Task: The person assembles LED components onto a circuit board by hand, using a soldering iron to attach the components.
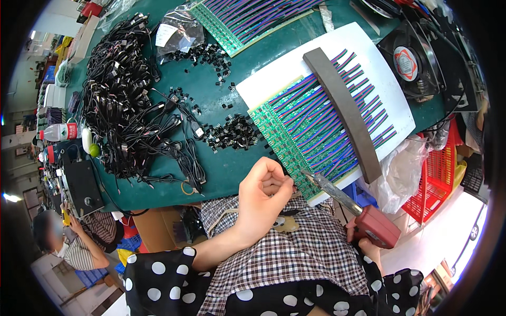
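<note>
My left hand (263,192) is closed, thumb and fingertips pressed together, at the near left edge of a green circuit board panel (280,138); anything pinched there is too small to make out. Wrapped round the grip of a red soldering gun (377,226) is my right hand (369,248), mostly hidden behind it. The gun's tip meets or nearly meets the panel's near corner, close to my left fingertips. Rows of multicoloured wires (316,124) run from the panel under a dark bar (342,108), all on a white sheet (274,87).
Small black parts (234,132) lie in a pile left of the panel, beside a large heap of black USB cables (118,89). A second wired panel (224,34) lies at the back. A fan (408,63) stands far right, above a red basket (435,174). Another person (79,242) sits at left.
</note>
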A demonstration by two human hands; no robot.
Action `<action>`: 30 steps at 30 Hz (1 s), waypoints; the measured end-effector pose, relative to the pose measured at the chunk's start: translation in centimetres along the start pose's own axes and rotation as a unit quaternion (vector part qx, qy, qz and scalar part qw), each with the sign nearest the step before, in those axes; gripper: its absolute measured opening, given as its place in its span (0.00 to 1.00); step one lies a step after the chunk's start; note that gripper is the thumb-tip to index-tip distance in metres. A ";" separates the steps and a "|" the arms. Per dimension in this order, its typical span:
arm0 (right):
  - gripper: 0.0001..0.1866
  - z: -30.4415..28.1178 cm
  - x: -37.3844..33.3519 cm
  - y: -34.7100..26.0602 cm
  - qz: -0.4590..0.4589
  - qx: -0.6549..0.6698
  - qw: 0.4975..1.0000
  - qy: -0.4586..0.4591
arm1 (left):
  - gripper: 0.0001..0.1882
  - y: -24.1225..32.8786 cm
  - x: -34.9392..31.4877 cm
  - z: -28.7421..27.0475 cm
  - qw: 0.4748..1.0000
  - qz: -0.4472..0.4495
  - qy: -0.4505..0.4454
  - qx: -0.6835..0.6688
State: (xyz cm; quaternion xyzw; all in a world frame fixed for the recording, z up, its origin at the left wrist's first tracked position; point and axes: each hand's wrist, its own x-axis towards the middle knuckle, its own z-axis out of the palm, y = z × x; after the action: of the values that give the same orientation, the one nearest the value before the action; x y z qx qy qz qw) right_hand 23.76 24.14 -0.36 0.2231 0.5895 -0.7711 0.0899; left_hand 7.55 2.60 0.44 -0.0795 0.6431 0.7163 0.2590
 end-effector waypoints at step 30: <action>0.36 -1.1 -0.6 1.3 -0.015 0.021 1.000 -0.013 | 0.10 -0.2 0.2 -0.4 0.998 0.003 -0.004 0.058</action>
State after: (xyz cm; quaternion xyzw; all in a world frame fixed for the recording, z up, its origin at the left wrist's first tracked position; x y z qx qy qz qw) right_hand 25.06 24.72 -1.51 0.2062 0.5751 -0.7875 0.0810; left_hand 7.42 2.31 0.11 -0.0595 0.6825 0.6792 0.2633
